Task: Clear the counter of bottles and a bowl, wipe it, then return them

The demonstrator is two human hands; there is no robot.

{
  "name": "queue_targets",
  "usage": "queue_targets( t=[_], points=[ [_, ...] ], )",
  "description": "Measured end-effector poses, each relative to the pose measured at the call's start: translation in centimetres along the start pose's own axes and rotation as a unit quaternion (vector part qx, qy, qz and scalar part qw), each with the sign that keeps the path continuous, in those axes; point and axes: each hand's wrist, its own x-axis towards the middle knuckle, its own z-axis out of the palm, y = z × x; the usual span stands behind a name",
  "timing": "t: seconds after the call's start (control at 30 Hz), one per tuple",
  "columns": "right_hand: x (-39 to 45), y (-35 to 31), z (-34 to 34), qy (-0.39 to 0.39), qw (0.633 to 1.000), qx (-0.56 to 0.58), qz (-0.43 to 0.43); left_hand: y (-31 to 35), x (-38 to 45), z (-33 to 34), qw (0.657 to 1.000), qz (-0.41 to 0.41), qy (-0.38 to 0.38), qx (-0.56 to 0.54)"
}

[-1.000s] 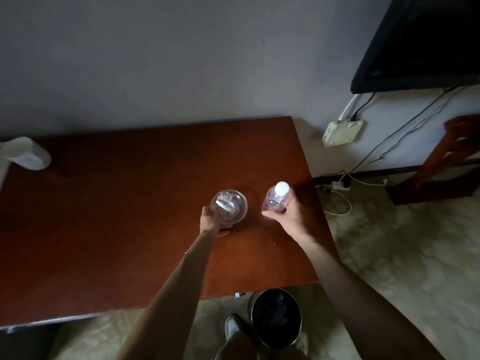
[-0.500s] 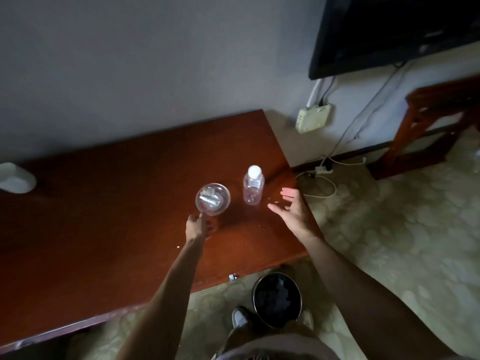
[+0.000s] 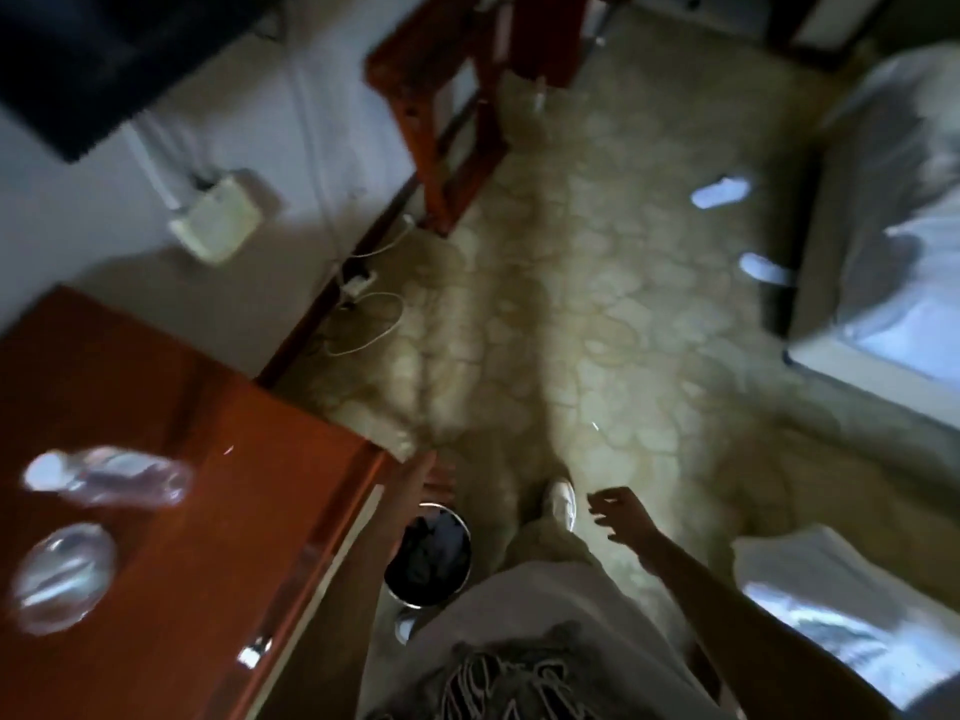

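The view is blurred and turned to the right. A clear plastic bottle [image 3: 111, 478] with a white cap stands on the reddish-brown wooden counter [image 3: 218, 511] at the far left. Just below it sits a clear glass bowl [image 3: 62, 576]. My left hand [image 3: 423, 478] hangs off the counter's right edge, fingers straight, holding nothing. Out over the floor, my right hand [image 3: 615, 514] has its fingers loosely curled and holds nothing. Both hands are well apart from the bottle and bowl.
A round black waste bin [image 3: 428, 556] stands on the floor beside the counter. Cables and a power strip [image 3: 358, 285] lie by the wall. A wooden stand [image 3: 449, 127] is further back. White bedding [image 3: 893, 210] fills the right side, with slippers [image 3: 719, 192] near it.
My head has swung right, away from the counter. Both hands have let go of the bowl and bottle and moved off the counter over the floor.
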Motion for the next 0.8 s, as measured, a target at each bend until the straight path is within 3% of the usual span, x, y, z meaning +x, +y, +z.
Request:
queue_targets(
  t=[0.17, 0.3, 0.4, 0.53, 0.8],
  points=[
    [4.3, 6.1, -8.9, 0.027, 0.991, 0.087, 0.095, 4.6, 5.7, 9.8, 0.996, -0.077, 0.009, 0.042],
    [6.1, 8.0, -12.6, 0.026, 0.980, 0.112, 0.160, 8.1, 8.9, 15.1, 0.990, -0.086, 0.028, 0.103],
    [7.2, 4.2, -16.2, 0.028, 0.977, 0.130, 0.167, 11.4, 12.2, 16.8, 0.986, -0.088, 0.044, 0.131],
    [11.5, -2.6, -20.3, 0.026, 0.982, 0.148, 0.116, 15.1, 14.1, 17.7, 0.981, -0.103, 0.077, 0.143],
    [21.7, -19.5, -25.4, -0.008, 0.987, 0.154, 0.041, 20.0, 22.0, 16.9, 0.962, -0.203, 0.097, 0.157]
  ],
)
